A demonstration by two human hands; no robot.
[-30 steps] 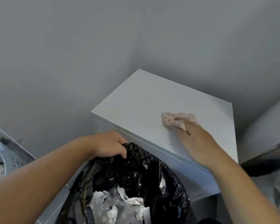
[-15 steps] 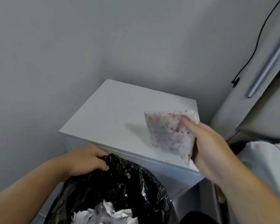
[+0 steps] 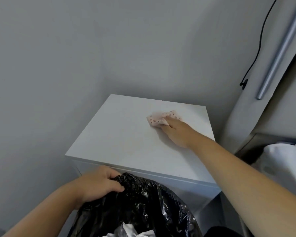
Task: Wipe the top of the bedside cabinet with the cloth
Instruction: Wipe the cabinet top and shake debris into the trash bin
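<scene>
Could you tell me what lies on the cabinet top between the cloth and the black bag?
Nothing: in the head view, the cabinet top is bare between cloth and black bag.

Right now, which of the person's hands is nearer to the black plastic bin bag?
Left. The left hand grips the black plastic bin bag at its rim. The right hand is farther off, pressing the pink speckled cloth on the white cabinet top.
</scene>
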